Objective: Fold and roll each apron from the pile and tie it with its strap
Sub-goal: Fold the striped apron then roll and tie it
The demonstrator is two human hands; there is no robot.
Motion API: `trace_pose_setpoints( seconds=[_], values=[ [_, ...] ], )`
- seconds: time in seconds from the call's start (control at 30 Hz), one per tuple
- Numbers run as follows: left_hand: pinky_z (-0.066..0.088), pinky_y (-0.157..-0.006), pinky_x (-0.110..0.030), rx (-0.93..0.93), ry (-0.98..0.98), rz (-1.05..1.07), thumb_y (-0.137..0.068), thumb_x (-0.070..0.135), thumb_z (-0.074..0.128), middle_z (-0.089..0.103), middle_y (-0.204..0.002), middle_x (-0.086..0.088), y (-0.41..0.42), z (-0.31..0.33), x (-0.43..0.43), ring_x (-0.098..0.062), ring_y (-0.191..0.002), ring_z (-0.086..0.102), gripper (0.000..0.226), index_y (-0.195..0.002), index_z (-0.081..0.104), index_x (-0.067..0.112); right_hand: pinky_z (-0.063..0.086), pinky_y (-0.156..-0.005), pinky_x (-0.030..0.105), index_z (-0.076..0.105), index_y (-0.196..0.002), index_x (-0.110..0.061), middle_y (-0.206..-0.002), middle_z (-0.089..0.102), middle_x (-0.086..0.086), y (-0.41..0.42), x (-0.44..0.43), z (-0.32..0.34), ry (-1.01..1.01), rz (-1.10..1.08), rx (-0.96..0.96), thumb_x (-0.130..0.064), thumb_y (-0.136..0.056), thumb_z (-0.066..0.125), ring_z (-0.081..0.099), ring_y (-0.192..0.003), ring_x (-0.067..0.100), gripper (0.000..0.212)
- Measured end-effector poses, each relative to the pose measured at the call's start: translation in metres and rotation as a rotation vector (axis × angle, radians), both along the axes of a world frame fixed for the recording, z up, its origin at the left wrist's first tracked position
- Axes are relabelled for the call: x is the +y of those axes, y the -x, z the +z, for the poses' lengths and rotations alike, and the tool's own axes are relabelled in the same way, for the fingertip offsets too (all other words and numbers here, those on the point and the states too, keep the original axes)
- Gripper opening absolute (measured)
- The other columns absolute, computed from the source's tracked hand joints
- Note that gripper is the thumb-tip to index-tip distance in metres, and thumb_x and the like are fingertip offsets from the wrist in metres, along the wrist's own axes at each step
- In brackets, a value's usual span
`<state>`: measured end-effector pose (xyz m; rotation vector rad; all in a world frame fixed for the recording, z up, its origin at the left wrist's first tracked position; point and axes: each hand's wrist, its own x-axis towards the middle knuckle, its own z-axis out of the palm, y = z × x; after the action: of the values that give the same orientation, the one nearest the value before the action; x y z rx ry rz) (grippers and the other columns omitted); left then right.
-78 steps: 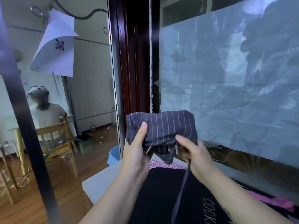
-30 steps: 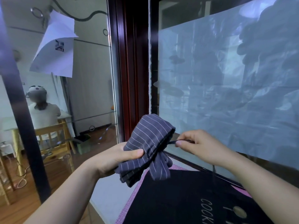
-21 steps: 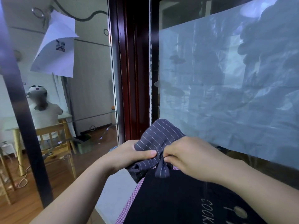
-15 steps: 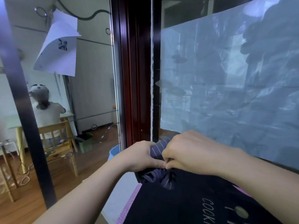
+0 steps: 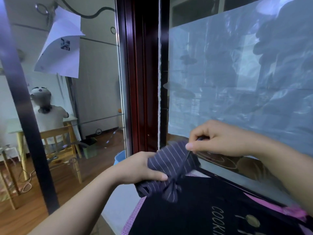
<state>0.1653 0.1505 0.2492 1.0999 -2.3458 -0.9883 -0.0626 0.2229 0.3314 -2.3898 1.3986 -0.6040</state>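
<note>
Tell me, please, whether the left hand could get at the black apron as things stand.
Probably not yet: the left hand grips the striped apron roll, so it is occupied, though the black apron lies right beneath it with nothing between.

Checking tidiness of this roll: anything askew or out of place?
A striped flap hangs loose below the apron roll that the left hand grips, while the right hand pinches the strap. Elsewhere, the paper sheet on the glass hangs tilted, its edges curling.
</note>
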Motion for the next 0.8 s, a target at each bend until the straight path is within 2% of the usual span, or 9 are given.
trace_pose_setpoints(
  seconds=[0.07, 0.17, 0.23, 0.27, 0.33, 0.43, 0.6, 0.7, 0.8],
  values=[
    [0.055, -0.069, -0.023, 0.313, -0.221, 0.09, -0.075, 0.028, 0.081, 0.074, -0.087, 0.005, -0.01, -0.005, -0.004, -0.009, -0.079, 0.07, 0.031, -0.1, 0.065, 0.019, 0.04, -0.06, 0.019, 0.062, -0.061, -0.022, -0.062, 0.051, -0.001, 0.008, 0.001, -0.002, -0.021, 0.052, -0.232, -0.045, -0.083, 0.064, 0.046, -0.059, 0.014, 0.031],
    [0.055, -0.062, -0.026, 0.671, -0.523, 0.126, -0.051, 0.04, 0.092, 0.073, -0.084, -0.008, -0.014, -0.01, -0.005, -0.018, -0.072, 0.07, 0.05, -0.087, 0.074, 0.011, 0.053, -0.081, 0.028, 0.059, -0.054, -0.018, -0.076, 0.065, 0.009, 0.009, -0.006, -0.017, -0.274, 0.201, -0.824, -0.02, -0.082, 0.051, 0.064, -0.084, 0.024, 0.03],
    [0.056, -0.062, -0.027, 0.757, -0.621, 0.107, -0.048, 0.045, 0.091, 0.071, -0.085, -0.013, -0.011, -0.012, -0.004, -0.02, -0.072, 0.07, 0.054, -0.084, 0.075, 0.008, 0.055, -0.075, 0.033, 0.048, -0.051, -0.017, -0.053, 0.052, 0.007, -0.001, -0.012, -0.031, -0.391, 0.203, -1.103, -0.016, -0.079, 0.046, 0.063, -0.06, 0.023, 0.028],
    [0.056, -0.063, -0.027, 0.783, -0.654, 0.094, -0.048, 0.044, 0.091, 0.071, -0.087, -0.013, -0.009, -0.012, -0.003, -0.02, -0.074, 0.07, 0.055, -0.085, 0.075, 0.007, 0.052, -0.069, 0.033, 0.046, -0.052, -0.019, -0.046, 0.042, 0.002, -0.005, -0.015, -0.039, -0.397, 0.153, -1.105, -0.018, -0.078, 0.047, 0.051, -0.045, 0.018, 0.026],
    [0.057, -0.066, -0.027, 0.838, -0.693, 0.06, -0.037, 0.041, 0.096, 0.072, -0.092, -0.013, -0.007, -0.013, -0.003, -0.02, -0.079, 0.071, 0.062, -0.086, 0.078, 0.008, 0.045, -0.064, 0.03, 0.052, -0.063, -0.023, -0.045, 0.037, -0.007, -0.009, -0.017, -0.054, -0.276, -0.016, -0.77, -0.024, -0.083, 0.058, 0.036, -0.04, 0.011, 0.021],
    [0.057, -0.068, -0.027, 0.853, -0.68, 0.017, -0.031, 0.04, 0.097, 0.071, -0.097, -0.014, -0.006, -0.015, -0.005, -0.02, -0.083, 0.07, 0.068, -0.088, 0.078, 0.009, 0.043, -0.067, 0.024, 0.054, -0.103, -0.035, -0.059, 0.05, -0.012, -0.02, -0.013, -0.068, -0.14, -0.091, -0.306, -0.041, -0.085, 0.064, 0.049, -0.054, 0.006, 0.022],
    [0.056, -0.069, -0.029, 0.835, -0.662, 0.0, -0.034, 0.041, 0.097, 0.07, -0.098, -0.016, -0.004, -0.019, -0.006, -0.022, -0.083, 0.069, 0.068, -0.091, 0.077, 0.008, 0.036, -0.059, 0.017, 0.065, -0.084, -0.024, -0.058, 0.05, -0.012, -0.036, -0.014, -0.065, 0.105, -0.154, -0.518, -0.031, -0.085, 0.067, 0.042, -0.051, 0.0, 0.008],
    [0.056, -0.069, -0.03, 0.827, -0.647, -0.016, -0.036, 0.043, 0.096, 0.069, -0.099, -0.017, -0.005, -0.021, -0.006, -0.023, -0.083, 0.069, 0.073, -0.095, 0.074, 0.006, 0.036, -0.059, 0.018, 0.067, -0.08, -0.019, -0.049, 0.047, -0.014, -0.034, -0.015, -0.062, 0.008, -0.16, -0.565, -0.024, -0.087, 0.065, 0.042, -0.047, 0.001, 0.009],
    [0.056, -0.066, -0.029, 0.837, -0.663, -0.054, -0.032, 0.04, 0.097, 0.07, -0.09, -0.016, -0.007, -0.022, -0.005, -0.023, -0.078, 0.069, 0.066, -0.087, 0.077, 0.009, 0.036, -0.049, 0.02, 0.061, -0.076, -0.009, -0.05, 0.031, -0.006, -0.031, -0.019, -0.057, -0.295, -0.081, -1.108, -0.014, -0.084, 0.06, 0.024, -0.035, 0.006, 0.009]
  ],
)
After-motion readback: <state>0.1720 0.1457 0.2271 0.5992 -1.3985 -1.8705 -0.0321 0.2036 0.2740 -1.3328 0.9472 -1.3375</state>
